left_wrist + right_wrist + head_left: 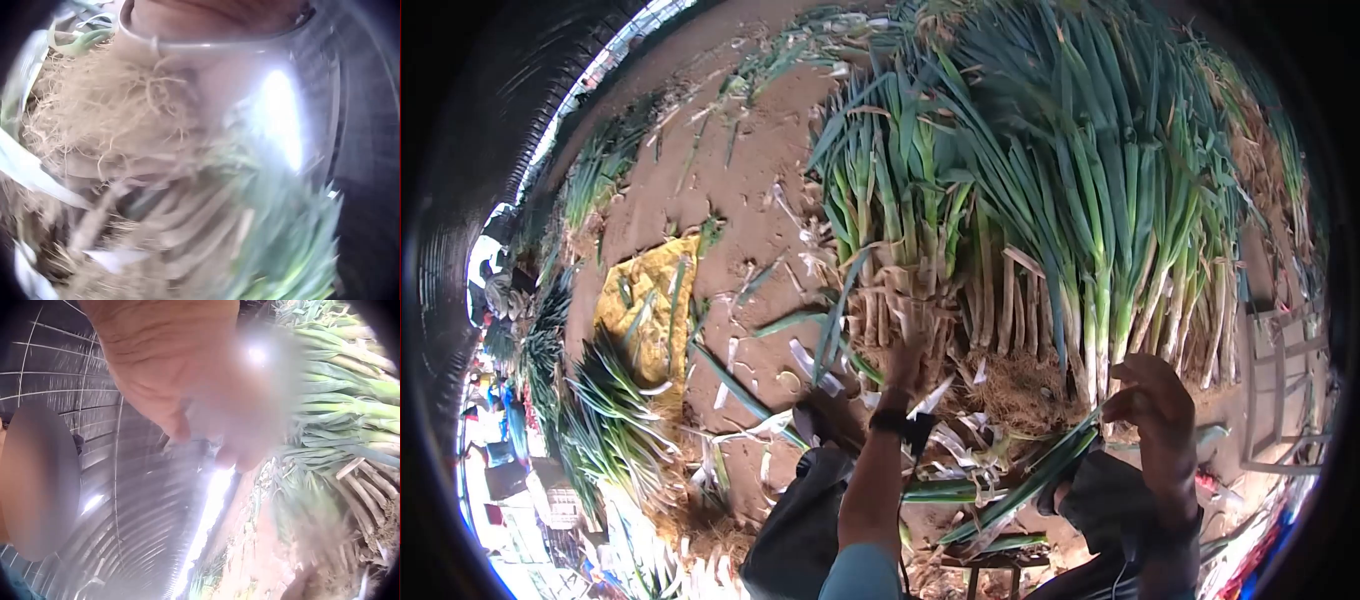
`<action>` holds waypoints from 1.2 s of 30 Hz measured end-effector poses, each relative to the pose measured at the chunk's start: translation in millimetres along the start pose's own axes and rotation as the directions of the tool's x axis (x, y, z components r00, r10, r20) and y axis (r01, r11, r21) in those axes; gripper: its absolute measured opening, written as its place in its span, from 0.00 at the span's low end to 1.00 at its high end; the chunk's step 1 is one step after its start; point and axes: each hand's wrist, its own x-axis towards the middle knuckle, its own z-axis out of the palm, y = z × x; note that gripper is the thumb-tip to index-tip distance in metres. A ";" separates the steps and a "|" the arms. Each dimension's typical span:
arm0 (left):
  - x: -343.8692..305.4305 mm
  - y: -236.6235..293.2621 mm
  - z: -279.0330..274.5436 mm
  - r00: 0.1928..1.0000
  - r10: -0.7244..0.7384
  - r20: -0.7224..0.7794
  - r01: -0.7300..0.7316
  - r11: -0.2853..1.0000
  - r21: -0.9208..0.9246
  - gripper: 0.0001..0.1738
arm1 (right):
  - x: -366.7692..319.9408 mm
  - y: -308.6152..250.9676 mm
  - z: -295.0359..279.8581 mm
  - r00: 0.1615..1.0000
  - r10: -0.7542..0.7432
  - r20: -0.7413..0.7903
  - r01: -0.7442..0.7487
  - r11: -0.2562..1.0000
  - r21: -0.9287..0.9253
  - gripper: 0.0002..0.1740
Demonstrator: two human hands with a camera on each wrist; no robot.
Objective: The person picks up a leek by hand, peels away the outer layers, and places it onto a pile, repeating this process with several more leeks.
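Upright leeks with green tops and pale stalks stand in a bundle in front of my left hand. That hand is blurred and reaches in at the lower stalks and roots; I cannot tell whether its fingers hold any. Fibrous roots and pale stalks fill much of the left wrist view. My right hand is raised in front of the bases of a larger stand of leeks. Its fingers are loosely bent, with nothing between them; the right wrist view shows the palm side of this hand.
Loose leaves and peeled scraps litter the soil between my knees. A yellow sack lies at left, beside a pile of smaller leeks. A metal-framed rack or chair stands at right. A ribbed dark roof arches overhead.
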 end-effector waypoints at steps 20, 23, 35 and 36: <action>-478.8 207.5 -99.2 0.589 -0.218 0.778 0.717 0.586 -0.378 0.21 | -15.4 53.1 97.9 0.859 0.148 0.489 -0.510 0.321 0.798 0.19; -453.8 209.7 -73.0 0.761 -0.306 0.571 0.477 0.862 -0.173 0.14 | -32.6 9.0 72.8 0.911 -0.017 0.413 -0.373 0.399 0.838 0.14; -260.9 275.9 81.7 0.941 0.330 -0.068 -0.337 0.933 -0.125 0.22 | -43.4 -15.4 -45.9 0.737 -0.664 -0.124 0.598 0.727 -0.337 0.16; -252.8 283.2 82.4 0.957 0.285 -0.048 -0.289 0.941 -0.175 0.22 | -49.5 -4.4 -42.9 0.733 -0.680 -0.012 0.601 0.655 -0.457 0.14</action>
